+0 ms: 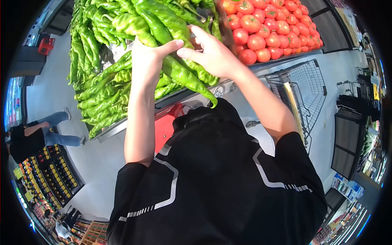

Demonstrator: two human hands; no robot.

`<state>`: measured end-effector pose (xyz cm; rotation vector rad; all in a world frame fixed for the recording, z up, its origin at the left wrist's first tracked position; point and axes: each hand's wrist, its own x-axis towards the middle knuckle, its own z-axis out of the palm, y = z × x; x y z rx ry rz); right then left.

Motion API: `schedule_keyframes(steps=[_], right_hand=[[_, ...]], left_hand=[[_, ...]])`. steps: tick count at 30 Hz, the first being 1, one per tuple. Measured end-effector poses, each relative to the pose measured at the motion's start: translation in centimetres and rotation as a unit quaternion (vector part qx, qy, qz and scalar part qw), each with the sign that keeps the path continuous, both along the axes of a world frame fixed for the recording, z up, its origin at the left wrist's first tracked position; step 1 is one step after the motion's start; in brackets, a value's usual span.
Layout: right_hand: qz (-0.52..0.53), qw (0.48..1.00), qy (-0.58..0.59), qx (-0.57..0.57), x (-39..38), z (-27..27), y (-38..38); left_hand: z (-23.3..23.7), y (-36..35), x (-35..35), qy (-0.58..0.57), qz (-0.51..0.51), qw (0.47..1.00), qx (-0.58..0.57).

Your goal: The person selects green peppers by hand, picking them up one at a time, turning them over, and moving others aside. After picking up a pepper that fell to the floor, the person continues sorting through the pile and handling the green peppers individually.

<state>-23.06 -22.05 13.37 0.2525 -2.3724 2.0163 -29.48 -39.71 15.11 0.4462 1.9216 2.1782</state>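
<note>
Both hands are at the front of a display of long green peppers [110, 77], holding a bunch of several large peppers [179, 71] between them. My left hand [149, 55] grips the bunch from the left side, thumb laid across the top. From the right, my right hand [210, 51] wraps round the same bunch, its thumb tip close to the left thumb. One curled pepper tip hangs down past the display's front edge. The fingers beneath the peppers are partly hidden.
Red tomatoes [267, 30] fill the section to the right. A wire shopping cart [308, 90] stands below them. A red object [164, 128] lies under the display edge. At the left a person [30, 136] stands near a shelf of jars [51, 175].
</note>
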Motion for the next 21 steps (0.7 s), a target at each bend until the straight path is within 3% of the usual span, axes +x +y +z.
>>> schedule_keyframes(steps=[2, 4, 6, 7, 9, 11, 13, 15, 18, 21], right_hand=[[-0.076, 0.995, 0.044, -0.052, 1.0, -1.5, 0.3], [-0.159, 0.986, 0.032, -0.035, 2.6, -2.4, 3.9], [-0.156, 0.977, -0.093, -0.109, 4.4, -2.8, 8.2], [-0.133, 0.979, -0.151, 0.021, 4.8, -5.2, 11.1], [-0.106, 0.963, -0.211, 0.125, 4.3, -7.5, 12.1], [-0.111, 0.951, -0.259, 0.130, 1.2, -10.1, 11.4], [-0.128, 0.950, -0.233, 0.161, -2.1, -11.9, 10.2], [-0.227, 0.918, -0.123, 0.302, -4.7, -12.8, 8.6], [-0.260, 0.908, -0.148, 0.292, -5.5, -12.4, 6.6], [-0.178, 0.903, -0.182, 0.347, -5.6, -10.5, 3.0]], left_hand=[[-0.4, 0.1, -0.2, -0.007, 0.007, 1.000, -0.006], [-0.4, -1.3, -0.5, -0.016, 0.029, 0.999, 0.021], [-0.4, -3.7, -0.9, -0.058, 0.045, 0.996, 0.051], [-0.8, -4.6, -1.2, -0.063, 0.058, 0.995, 0.060], [-1.3, -5.0, -1.4, -0.055, 0.081, 0.993, 0.062], [-1.3, -4.9, -1.5, -0.062, 0.071, 0.992, 0.078], [-1.1, -4.5, -1.1, -0.066, 0.051, 0.993, 0.083], [-1.0, -4.2, -0.4, -0.069, 0.040, 0.995, 0.058], [-0.9, -4.1, -0.1, -0.070, 0.056, 0.993, 0.074], [-1.5, -4.2, 0.2, -0.084, 0.065, 0.990, 0.091]])
